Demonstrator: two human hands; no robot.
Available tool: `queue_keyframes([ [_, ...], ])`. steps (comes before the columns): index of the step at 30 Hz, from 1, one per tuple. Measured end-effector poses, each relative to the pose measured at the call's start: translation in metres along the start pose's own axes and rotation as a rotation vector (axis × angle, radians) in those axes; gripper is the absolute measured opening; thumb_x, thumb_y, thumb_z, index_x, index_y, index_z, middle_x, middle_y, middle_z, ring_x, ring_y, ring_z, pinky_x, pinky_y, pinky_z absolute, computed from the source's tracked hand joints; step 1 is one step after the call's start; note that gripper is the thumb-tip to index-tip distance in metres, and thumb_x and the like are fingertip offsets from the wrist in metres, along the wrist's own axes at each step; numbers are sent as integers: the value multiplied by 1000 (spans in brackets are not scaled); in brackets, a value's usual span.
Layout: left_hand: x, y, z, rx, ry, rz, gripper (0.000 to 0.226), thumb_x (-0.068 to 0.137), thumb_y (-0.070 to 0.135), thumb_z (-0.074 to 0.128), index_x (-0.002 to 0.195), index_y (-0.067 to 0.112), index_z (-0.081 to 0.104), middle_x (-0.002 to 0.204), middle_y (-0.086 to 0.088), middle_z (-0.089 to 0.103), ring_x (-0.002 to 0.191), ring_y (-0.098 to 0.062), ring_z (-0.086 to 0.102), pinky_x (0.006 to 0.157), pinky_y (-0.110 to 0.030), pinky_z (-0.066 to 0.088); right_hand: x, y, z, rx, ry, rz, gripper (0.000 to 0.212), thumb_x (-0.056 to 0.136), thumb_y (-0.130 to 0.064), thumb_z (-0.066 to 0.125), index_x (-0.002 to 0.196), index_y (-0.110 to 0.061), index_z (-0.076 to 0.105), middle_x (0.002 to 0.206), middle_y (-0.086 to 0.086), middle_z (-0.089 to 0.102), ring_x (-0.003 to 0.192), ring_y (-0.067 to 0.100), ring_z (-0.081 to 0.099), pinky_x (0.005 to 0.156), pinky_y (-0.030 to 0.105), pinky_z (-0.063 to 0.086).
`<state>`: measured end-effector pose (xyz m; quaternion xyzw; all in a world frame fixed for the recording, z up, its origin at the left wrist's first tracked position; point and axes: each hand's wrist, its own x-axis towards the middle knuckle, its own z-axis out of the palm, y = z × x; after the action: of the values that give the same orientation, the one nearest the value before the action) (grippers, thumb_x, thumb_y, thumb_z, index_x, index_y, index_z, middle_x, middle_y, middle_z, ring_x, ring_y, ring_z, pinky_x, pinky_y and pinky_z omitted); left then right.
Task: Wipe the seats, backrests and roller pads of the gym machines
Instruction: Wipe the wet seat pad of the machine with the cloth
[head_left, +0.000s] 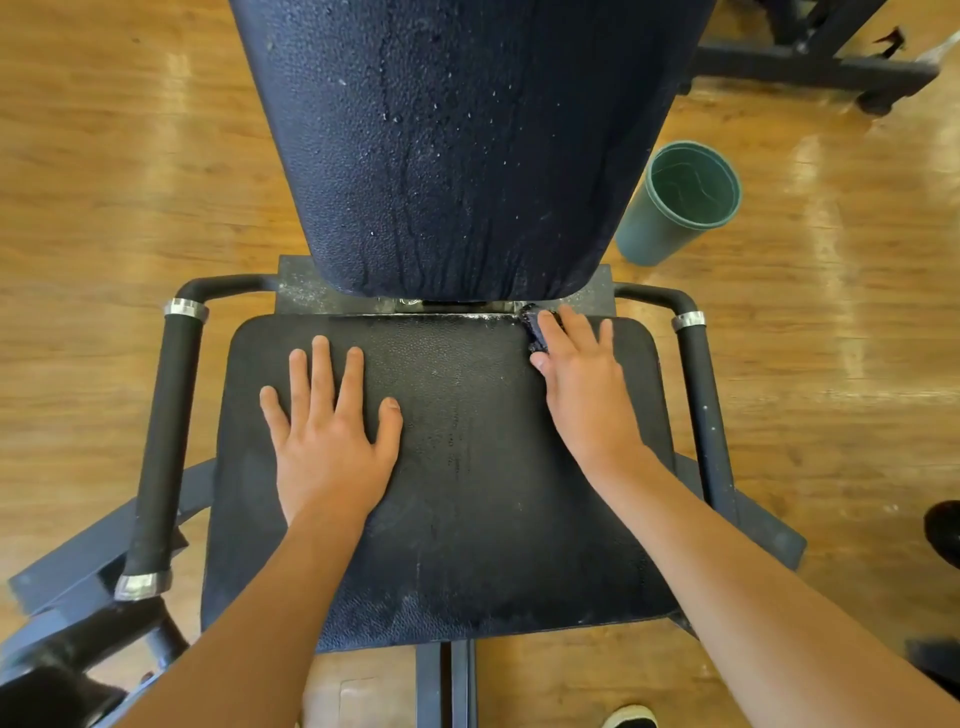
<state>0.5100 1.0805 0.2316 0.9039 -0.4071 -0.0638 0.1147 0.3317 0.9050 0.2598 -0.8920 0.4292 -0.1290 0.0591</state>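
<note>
Seat: black padded seat (467, 493) fills the centre and lower middle of the frame, and both hands are down on it.
Left hand: the left hand (332, 431) lies palm-down on the left-centre of the seat, fingers straight and spread apart, holding nothing.
Right hand: the right hand (587, 384) is at the seat's upper right corner, fingers stretched out flat, pressing down on the cloth.
Cloth: a small dark cloth (535, 330) is mostly hidden under the fingers and peeks out beside the index finger, right at the seat's back edge where it meets the gap below the backrest.
Backrest: the dark textured backrest (457, 145) rises through the upper centre, beaded with droplets and streaked with runs towards its lower edge.
Handles: one black grip (166, 431) sits at the left of the frame and a second grip (701, 395) at the right, both with metal bands.
Cup: a green cup (670, 208) stands on the wooden floor (104, 182) at the right, just beside the backrest.
Upper right: another machine's dark base (810, 67) is well apart.
</note>
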Motion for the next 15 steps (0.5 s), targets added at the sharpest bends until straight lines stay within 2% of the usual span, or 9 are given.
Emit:
queue_keyframes([
  [2, 0, 0, 0, -6, 3, -6, 70, 100, 54, 28, 159, 17, 36, 171, -10, 16, 158, -30, 8, 124, -60, 7, 3, 3, 4, -8, -38, -36, 45, 88, -2, 74, 131, 2, 61, 128, 23, 61, 114, 46, 60, 110, 64, 38],
  [4, 0, -1, 0, -4, 0, -6, 70, 100, 54, 27, 159, 18, 36, 171, -10, 16, 158, -29, 8, 125, -60, 7, 4, 19, 2, -62, -53, -77, 45, 89, 0, 71, 132, -2, 60, 130, 19, 60, 117, 40, 58, 117, 61, 31],
  [9, 1, 0, 1, 7, -4, -5, 68, 101, 53, 28, 160, 19, 34, 171, -9, 15, 158, -29, 7, 125, -59, 6, 11, 37, -6, -76, -43, 4, 39, 91, 5, 66, 129, -1, 62, 131, 20, 60, 118, 45, 56, 114, 66, 33],
  [12, 1, 0, 1, 6, -2, -1, 68, 101, 53, 29, 159, 18, 35, 171, -10, 15, 158, -29, 7, 125, -60, 7, 9, 13, 1, 5, 3, -30, 36, 92, 3, 65, 127, -3, 61, 128, 15, 59, 118, 35, 48, 112, 68, 36],
  [15, 0, 0, 1, 6, -7, -1, 68, 101, 53, 28, 160, 19, 34, 171, -10, 14, 158, -29, 6, 125, -59, 6, 4, -4, 11, 30, 6, -40, 41, 92, 0, 68, 132, -2, 60, 131, 15, 59, 121, 38, 55, 115, 64, 32],
])
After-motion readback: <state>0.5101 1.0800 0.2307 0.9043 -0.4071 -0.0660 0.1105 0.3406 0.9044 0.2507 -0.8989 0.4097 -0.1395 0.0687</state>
